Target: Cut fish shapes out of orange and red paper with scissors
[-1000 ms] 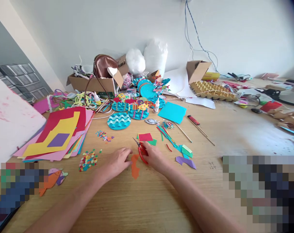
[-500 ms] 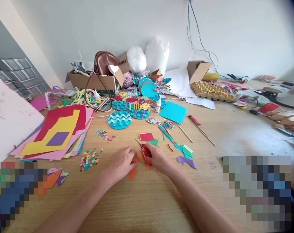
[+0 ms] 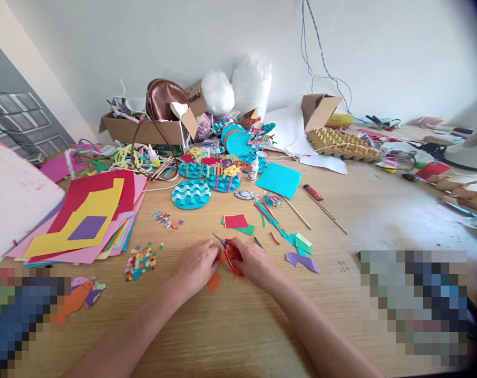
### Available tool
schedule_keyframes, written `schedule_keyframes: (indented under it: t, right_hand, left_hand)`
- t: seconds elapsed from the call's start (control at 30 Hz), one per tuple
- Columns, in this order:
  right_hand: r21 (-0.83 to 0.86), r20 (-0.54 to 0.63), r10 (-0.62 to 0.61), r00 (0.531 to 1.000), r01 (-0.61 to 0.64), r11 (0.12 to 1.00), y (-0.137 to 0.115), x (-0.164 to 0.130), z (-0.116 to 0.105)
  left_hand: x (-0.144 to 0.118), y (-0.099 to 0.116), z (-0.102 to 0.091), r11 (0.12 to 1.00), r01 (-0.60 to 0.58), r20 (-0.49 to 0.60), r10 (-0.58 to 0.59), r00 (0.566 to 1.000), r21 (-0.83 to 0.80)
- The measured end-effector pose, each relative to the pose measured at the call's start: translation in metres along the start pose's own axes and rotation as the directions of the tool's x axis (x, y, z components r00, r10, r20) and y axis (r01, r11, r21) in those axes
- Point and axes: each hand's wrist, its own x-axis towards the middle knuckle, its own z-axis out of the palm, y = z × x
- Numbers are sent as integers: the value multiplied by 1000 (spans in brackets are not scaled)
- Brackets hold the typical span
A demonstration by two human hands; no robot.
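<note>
My right hand (image 3: 252, 261) is closed around the red handles of a pair of scissors (image 3: 232, 257). Its blades point up and to the left, past the fingertips of my left hand. Beside it, my left hand (image 3: 199, 265) has its fingers curled together on a piece of orange paper (image 3: 223, 258), mostly hidden between the two hands. Another orange paper scrap (image 3: 214, 282) lies on the table just below the left fingers. Beyond the hands rest a red paper rectangle (image 3: 236, 221) and a green paper piece (image 3: 247, 230). A dark pointed tool (image 3: 259, 243) shows behind my right hand.
Paper dots (image 3: 141, 262) and a coloured paper stack (image 3: 51, 247) lie left. Wavy turquoise discs (image 3: 191, 194), a glue bottle (image 3: 253, 169) and a blue sheet (image 3: 278, 179) are farther back. Purple scrap (image 3: 301, 261), wooden sticks (image 3: 297, 212) and a red-handled cutter (image 3: 313, 192) lie right.
The scissors have shifted slightly left and turned, their blades now reaching beyond the left fingertips. My left fingers have drawn closer together by the orange paper. The whole view has shifted slightly.
</note>
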Motion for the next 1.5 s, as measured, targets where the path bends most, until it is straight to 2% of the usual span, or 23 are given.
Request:
schedule_keyframes:
  t: [0.17,0.3,0.5,0.57,0.63,0.7,0.73,0.8,0.87,0.9,0.93,1.0,1.17,1.23,1.33,1.5]
  right_hand:
    - [139,-62,33,998,-24,990,2,-1,-1]
    - [312,-133,104,986,-58,948,4,-1,-7]
    - [630,-27,119,993,-76,773,2,0,-12]
    - [697,-8,118,993,-79,713,-1,-1,-12]
    - [739,-11,120,993,-73,669,-3,-1,-13]
    - [765,-18,117,993,-62,641,-5,-1,-15]
    - [773,-20,111,994,-55,632,-6,-1,-17]
    - [780,-22,91,996,-40,624,-9,-2,-20]
    - [778,-22,68,997,-26,628,-12,-1,-22]
    - [774,-22,58,998,-20,633,-13,-1,-24]
    - [769,-25,51,998,-14,639,-15,-1,-25]
    - [759,-45,53,998,-1,651,-19,-3,-28]
    - [698,-158,84,984,51,714,-30,-25,-33]
    - [667,-122,28,992,61,742,-34,-40,-29]
    - [628,-38,61,997,-23,778,-39,-58,-15]
    - [612,30,110,993,-106,784,-44,-64,1]
  left_hand:
    - [-1,1,-1,999,-30,-58,27,998,-45]
    - [-3,4,-8,993,-71,-153,55,987,-98]
    - [-7,4,-11,970,-152,-313,87,946,-190]
    - [-10,5,-10,963,-173,-344,94,934,-206]
    - [-12,7,-10,936,-174,-373,51,927,-304]
    - [-16,10,-12,834,-125,-368,-98,924,-537]
    - [-17,12,-14,732,-85,-330,-196,923,-676]
    - [-21,16,-20,477,24,-158,-338,928,-879]
    - [-23,19,-26,292,156,51,-338,940,-944]
    - [-24,20,-29,257,208,124,-308,943,-944]
    - [-25,21,-30,256,235,162,-277,947,-938]
    - [-25,22,-31,290,232,160,-252,954,-928]
    - [-23,19,-28,253,156,51,-379,924,-955]
    - [-23,18,-28,264,106,-12,-409,912,-959]
    - [-24,19,-31,271,28,-94,-427,900,-962]
    - [-25,29,-34,234,10,-97,-438,894,-972]
